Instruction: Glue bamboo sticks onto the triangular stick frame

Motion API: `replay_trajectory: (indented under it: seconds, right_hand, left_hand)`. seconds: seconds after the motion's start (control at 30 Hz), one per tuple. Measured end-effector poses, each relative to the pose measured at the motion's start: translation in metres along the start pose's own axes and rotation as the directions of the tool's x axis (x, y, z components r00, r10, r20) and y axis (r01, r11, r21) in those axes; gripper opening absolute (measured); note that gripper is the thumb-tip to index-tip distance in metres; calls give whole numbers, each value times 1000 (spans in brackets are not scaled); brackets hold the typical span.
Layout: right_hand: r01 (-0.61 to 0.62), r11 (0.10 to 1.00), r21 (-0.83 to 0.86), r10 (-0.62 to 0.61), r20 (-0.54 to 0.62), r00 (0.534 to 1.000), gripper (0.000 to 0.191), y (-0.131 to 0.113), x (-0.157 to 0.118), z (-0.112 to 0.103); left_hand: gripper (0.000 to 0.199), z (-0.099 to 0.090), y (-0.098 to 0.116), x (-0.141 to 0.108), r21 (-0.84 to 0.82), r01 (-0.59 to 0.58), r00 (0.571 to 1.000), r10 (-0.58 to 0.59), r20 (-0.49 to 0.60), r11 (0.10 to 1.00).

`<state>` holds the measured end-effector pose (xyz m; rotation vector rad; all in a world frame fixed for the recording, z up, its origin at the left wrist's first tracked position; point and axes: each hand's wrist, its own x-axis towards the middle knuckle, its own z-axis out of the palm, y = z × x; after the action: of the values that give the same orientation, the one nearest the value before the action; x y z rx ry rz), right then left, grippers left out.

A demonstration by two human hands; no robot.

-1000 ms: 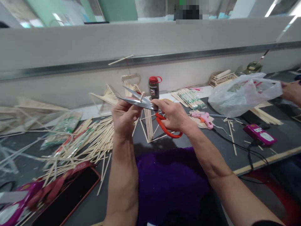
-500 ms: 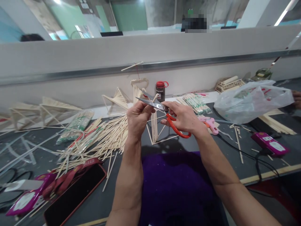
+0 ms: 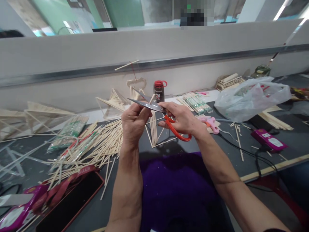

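My right hand (image 3: 182, 119) grips a pair of scissors (image 3: 177, 133) with red handles, its blades parted and pointing left. A short wooden stick (image 3: 152, 98) sticks up between the blades. Its lower end is pinched in the closed fingers of my left hand (image 3: 132, 124), just under the blades. Below and behind both hands, a frame of glued wooden sticks (image 3: 154, 130) lies on the dark table, partly covered by the hands. A large pile of loose sticks (image 3: 108, 138) spreads out left of my left hand.
A pink glue gun (image 3: 210, 124) lies right of my right hand, its cable near a magenta box (image 3: 269, 140). A red-lidded bottle (image 3: 158, 91) stands behind the scissors. At right sits a plastic bag (image 3: 252, 101); at front left, a phone (image 3: 72, 203).
The view has shifted slightly, so things on the table sit further left. A co-worker's hand at the plastic bag is gone from view. Both my hands keep their hold around the stick.
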<state>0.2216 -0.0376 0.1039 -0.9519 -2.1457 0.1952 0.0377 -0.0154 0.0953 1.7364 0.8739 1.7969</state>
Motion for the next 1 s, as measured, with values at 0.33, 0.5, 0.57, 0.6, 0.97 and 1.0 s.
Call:
replay_trajectory:
  seconds: [0.33, 0.5, 0.57, 0.6, 0.97, 1.0]
  right_hand:
    - [-14, 997, -75, 13, -5, 1000, 44, 3, 3, 6]
    - [-46, 988, -151, 52, 38, 998, 43, 5, 6, 6]
    - [-62, 982, -177, 70, 45, 997, 43, 4, 6, 6]
    - [-65, 980, -189, 75, 45, 996, 43, 4, 6, 5]
    - [-74, 978, -195, 75, 0, 997, 50, -2, 0, -5]
    - [-79, 979, -187, 81, 6, 997, 52, -1, -1, -6]
  left_hand:
    - [23, -4, 6, 0, 91, 17, 999, -12, -53, 996]
    - [19, -4, 1, 3, -4, 111, 993, -111, -34, 994]
    - [15, -4, 0, 4, -64, 147, 989, -147, 3, 987]
    - [12, -3, 1, 4, -88, 159, 987, -158, 14, 983]
    - [14, 5, 1, 2, -66, 55, 996, -59, -60, 996]
    - [14, 6, 1, 1, -26, 42, 997, -44, -65, 999]
